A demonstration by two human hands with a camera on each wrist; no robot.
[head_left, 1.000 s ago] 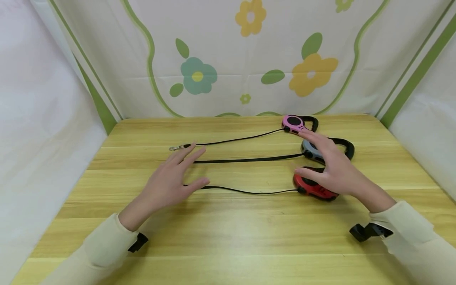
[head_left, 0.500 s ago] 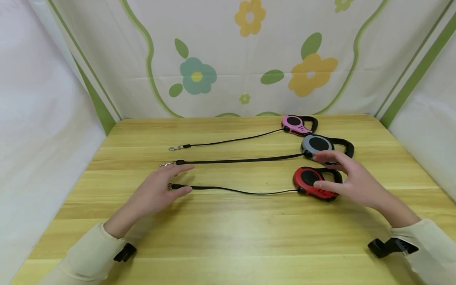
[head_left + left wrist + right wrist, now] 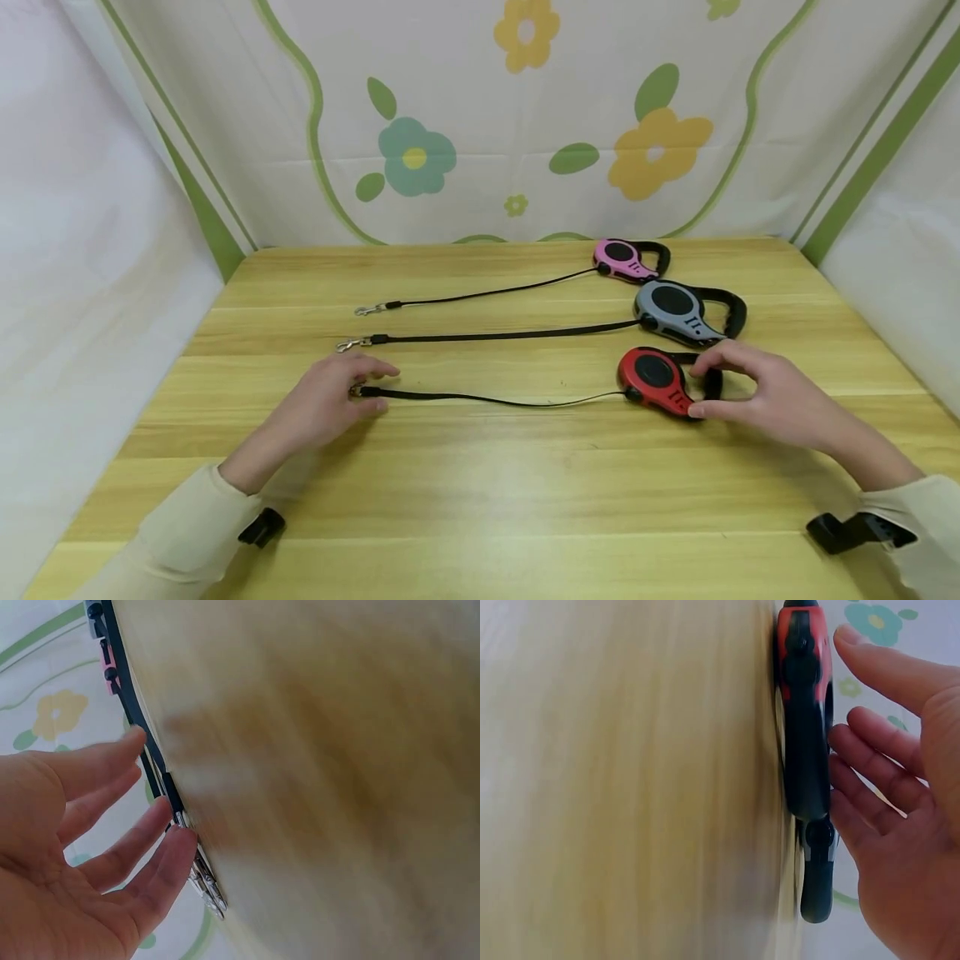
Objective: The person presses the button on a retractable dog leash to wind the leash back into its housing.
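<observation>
Head view, left to right: left hand point(image 3: 322, 400), fingers relaxed and loosely extended, touches the metal clip point(image 3: 356, 390) ending the black cord point(image 3: 495, 401) at 9 o'clock; the cord runs to the red leash reel point(image 3: 654, 380) at 3 o'clock on the wooden table point(image 3: 480, 492); right hand point(image 3: 772, 400), fingers curved but not clasped, touches the reel's handle; grey reel point(image 3: 675, 310) and pink reel point(image 3: 621, 258) lie toward 1 o'clock

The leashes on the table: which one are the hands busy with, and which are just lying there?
In use:
red leash, right hand at its handle
its clip end, by the left hand

Just lying there:
grey leash
pink leash
</observation>
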